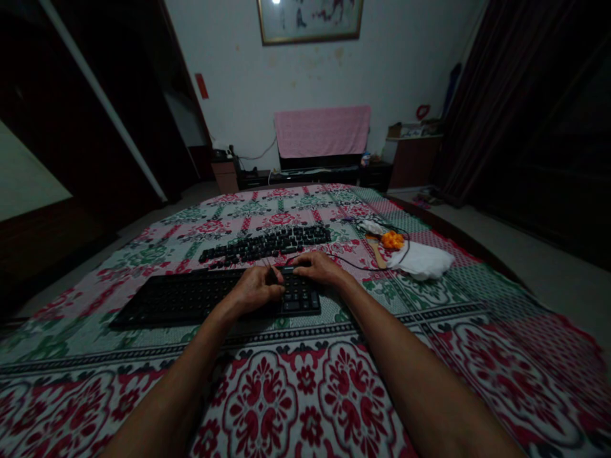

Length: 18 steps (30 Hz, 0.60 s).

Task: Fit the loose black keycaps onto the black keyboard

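A black keyboard [181,296] lies on the patterned cloth, with most keycaps off its left and middle parts. Caps still sit on the number pad at its right end. My left hand [255,287] is closed round a small dark tool [271,275] over the right part of the keyboard. Thin metal wires stick up from that hand, like those of a keycap puller. Close beside it, my right hand [319,268] holds the keyboard's upper right edge, its fingertips partly hidden. Loose black keycaps [272,243] are spread in rows just behind the keyboard.
To the right lie a white plastic bag [424,259], an orange bundle [392,240], a flat wooden-coloured stick [377,254] and a black cable [353,261]. A floral cloth [310,388] covers the table. Beyond stands a low cabinet with a pink towel [324,130] above it.
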Motion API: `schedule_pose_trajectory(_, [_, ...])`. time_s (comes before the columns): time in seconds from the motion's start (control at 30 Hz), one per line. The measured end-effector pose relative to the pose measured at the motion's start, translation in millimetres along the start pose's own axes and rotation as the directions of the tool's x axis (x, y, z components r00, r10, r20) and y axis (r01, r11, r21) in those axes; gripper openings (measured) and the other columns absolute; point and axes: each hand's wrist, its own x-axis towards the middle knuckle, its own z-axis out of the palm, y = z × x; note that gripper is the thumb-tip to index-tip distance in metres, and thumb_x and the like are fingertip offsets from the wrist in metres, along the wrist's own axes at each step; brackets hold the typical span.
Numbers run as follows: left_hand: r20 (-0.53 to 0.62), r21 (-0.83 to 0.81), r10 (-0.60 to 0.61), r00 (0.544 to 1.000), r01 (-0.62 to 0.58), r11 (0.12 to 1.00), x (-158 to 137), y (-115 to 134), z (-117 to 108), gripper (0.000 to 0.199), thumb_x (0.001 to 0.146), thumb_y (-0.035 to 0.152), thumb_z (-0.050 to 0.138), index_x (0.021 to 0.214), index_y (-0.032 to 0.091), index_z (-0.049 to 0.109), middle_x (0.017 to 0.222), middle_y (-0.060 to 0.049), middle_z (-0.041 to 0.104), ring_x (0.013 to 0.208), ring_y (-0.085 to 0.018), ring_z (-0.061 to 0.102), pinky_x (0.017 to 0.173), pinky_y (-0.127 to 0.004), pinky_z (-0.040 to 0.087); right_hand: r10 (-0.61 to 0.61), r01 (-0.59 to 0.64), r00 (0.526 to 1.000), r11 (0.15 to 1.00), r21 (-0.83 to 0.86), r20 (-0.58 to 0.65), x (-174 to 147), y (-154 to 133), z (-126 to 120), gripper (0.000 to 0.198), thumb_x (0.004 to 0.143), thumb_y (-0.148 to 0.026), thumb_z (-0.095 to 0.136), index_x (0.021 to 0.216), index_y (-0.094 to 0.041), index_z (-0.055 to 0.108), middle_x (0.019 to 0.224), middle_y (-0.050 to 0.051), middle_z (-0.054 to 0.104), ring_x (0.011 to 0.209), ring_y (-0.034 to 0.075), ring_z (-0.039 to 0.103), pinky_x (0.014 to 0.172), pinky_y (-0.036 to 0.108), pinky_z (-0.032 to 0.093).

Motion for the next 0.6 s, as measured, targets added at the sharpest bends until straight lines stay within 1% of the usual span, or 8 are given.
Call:
schedule_pose_trajectory(0.1, [-0.025, 0.067, -0.015, 1.0, 0.017, 0.998, 2, -2, -1, 0.022, 0.062, 0.023, 0.061, 0.082, 0.015, 0.057, 0.06, 0.004, 0.055, 0.05, -0.01, 0.048, 0.045, -0.02, 0.034, 0.001, -0.001, 1.0, 1.0, 0.011, 0.004, 0, 0, 0, 0.024, 0.077, -0.02, 0.062, 0.1, -0.016, 0.07, 0.093, 0.004, 0.071, 0.082, 0.015, 0.063, 0.073, 0.025, 0.048])
schedule_pose_trajectory(0.17, [-0.022, 0.088, -0.002, 1.0, 0.004, 0.996, 0, -2, -2, 0.021, 0.063, 0.023, 0.061, 0.082, 0.015, 0.057, 0.06, 0.004, 0.055, 0.05, -0.01, 0.048, 0.045, -0.02, 0.033, 0.0, 0.0, 1.0, 1.0, 0.018, 0.006, 0, -1, 0, 0.024, 0.077, -0.02, 0.062, 0.099, -0.016, 0.07, 0.092, 0.004, 0.071, 0.081, 0.015, 0.063, 0.074, 0.025, 0.048])
schedule_pose_trajectory(0.3, [0.066, 0.036, 0.072, 0.995, -0.075, 0.997, -4, 3, -5, 0.022, 0.063, 0.022, 0.06, 0.084, 0.016, 0.056, 0.062, 0.005, 0.053, 0.052, -0.009, 0.049, 0.046, -0.019, 0.034, -0.005, 0.005, 1.0, 1.0, 0.029, -0.001, 0, 1, 0, 0.024, 0.077, -0.02, 0.062, 0.099, -0.015, 0.07, 0.092, 0.004, 0.071, 0.081, 0.015, 0.063, 0.074, 0.026, 0.048])
schedule_pose_trajectory(0.37, [0.082, 0.036, 0.045, 0.996, -0.048, 0.998, -5, 5, -6, 0.021, 0.062, 0.023, 0.061, 0.082, 0.016, 0.056, 0.06, 0.005, 0.054, 0.05, -0.009, 0.049, 0.045, -0.019, 0.034, -0.001, 0.001, 1.0, 0.999, 0.037, 0.01, 0, 2, 0, 0.025, 0.077, -0.02, 0.062, 0.1, -0.015, 0.07, 0.092, 0.004, 0.071, 0.08, 0.015, 0.064, 0.074, 0.027, 0.048])
schedule_pose_trajectory(0.5, [0.019, 0.06, -0.064, 0.998, 0.062, 0.996, -3, 8, -3, 0.021, 0.06, 0.022, 0.062, 0.079, 0.016, 0.055, 0.055, 0.004, 0.055, 0.045, -0.009, 0.046, 0.042, -0.019, 0.031, 0.001, -0.002, 1.0, 0.999, 0.032, 0.018, 0, 1, 1, 0.025, 0.077, -0.021, 0.063, 0.1, -0.016, 0.07, 0.093, 0.004, 0.071, 0.082, 0.015, 0.064, 0.074, 0.026, 0.048])
schedule_pose_trajectory(0.6, [-0.014, 0.065, -0.069, 0.998, 0.07, 0.995, -3, 10, -2, 0.02, 0.059, 0.022, 0.062, 0.077, 0.016, 0.055, 0.053, 0.005, 0.053, 0.043, -0.009, 0.045, 0.041, -0.019, 0.03, -0.006, 0.006, 1.0, 1.0, 0.013, 0.005, -1, -2, 1, 0.025, 0.078, -0.02, 0.062, 0.1, -0.015, 0.07, 0.094, 0.005, 0.071, 0.083, 0.016, 0.064, 0.075, 0.027, 0.048])
